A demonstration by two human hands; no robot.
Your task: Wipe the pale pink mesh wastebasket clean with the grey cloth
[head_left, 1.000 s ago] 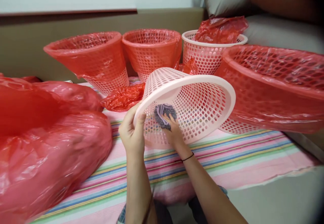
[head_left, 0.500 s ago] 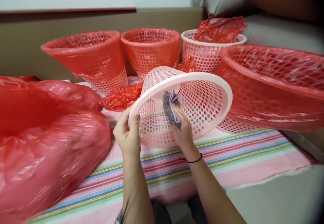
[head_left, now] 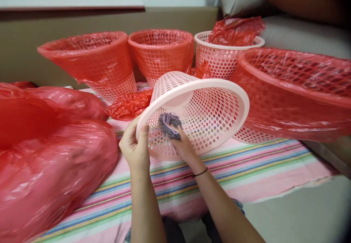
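Note:
A pale pink perforated basket [head_left: 219, 104] lies tilted on its side, its wide opening facing me. My left hand [head_left: 135, 142] grips the left part of its rim, thumb on the near side and the other fingers mostly hidden behind it. Inside the opening, my right hand [head_left: 182, 142] holds a bunched grey and purple cloth [head_left: 170, 126] near the basket's left inner wall. A dark band circles my right wrist. The fingertips of that hand are partly covered by the cloth.
Baskets covered in red plastic [head_left: 109, 60] stand behind and at the right [head_left: 290, 107]. A white-rimmed basket [head_left: 216, 58] holds red plastic. Large red bags [head_left: 68, 162] fill the left. Striped cloth [head_left: 178, 188] lies underneath; grey cushions [head_left: 296, 38] sit back right.
My right hand has moved left and slightly down inside the basket, carrying the cloth toward the left inner wall. My left hand still holds the rim.

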